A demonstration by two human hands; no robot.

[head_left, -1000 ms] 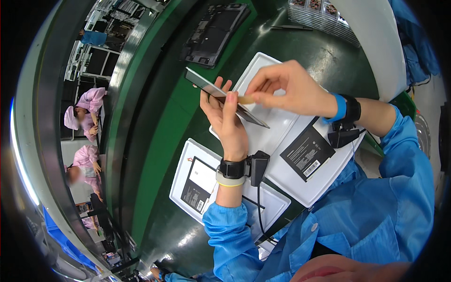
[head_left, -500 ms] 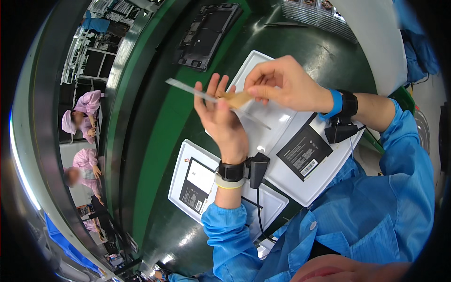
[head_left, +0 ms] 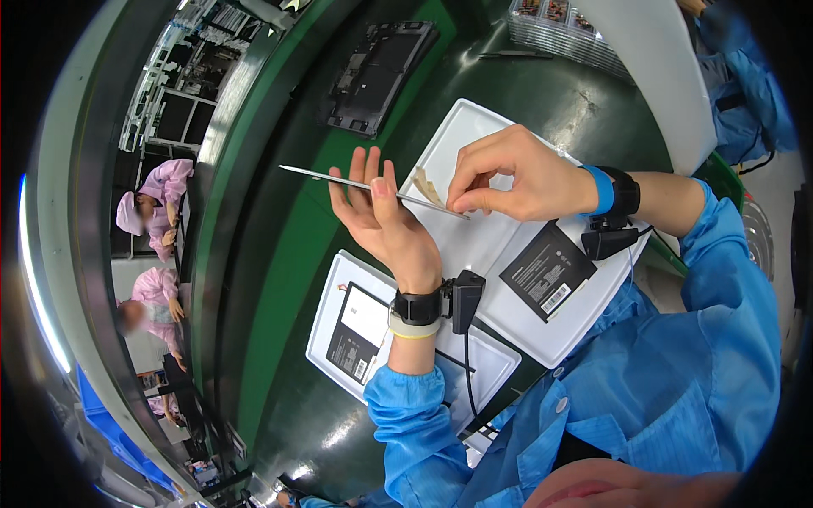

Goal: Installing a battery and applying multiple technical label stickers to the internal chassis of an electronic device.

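A thin flat panel [head_left: 326, 175], seen nearly edge-on, rests in my left hand [head_left: 402, 241]. The thumb presses on its near face while the other fingers stretch out behind it. My right hand [head_left: 529, 178] is closed in a pinch at the panel's right end; what lies between those fingertips is hidden. A tan strip of film [head_left: 425, 186] stands up behind the panel, close to the right fingers. Below my right hand, a black battery pack [head_left: 546, 271] with a printed label lies in a white tray [head_left: 525, 328]. Another black battery [head_left: 349, 349] lies in the left white tray [head_left: 320, 330].
An opened laptop-like chassis [head_left: 381, 76] lies on the green bench at the back. A thin dark bar [head_left: 517, 55] and stacked clear trays [head_left: 563, 38] are at the far right. People in pink [head_left: 157, 207] sit beyond the bench at left. Cables hang from my wrist devices.
The panel has turned more edge-on and shifted slightly left. My right hand has moved down from the tan strip to the panel's right end. My left hand still supports the panel.
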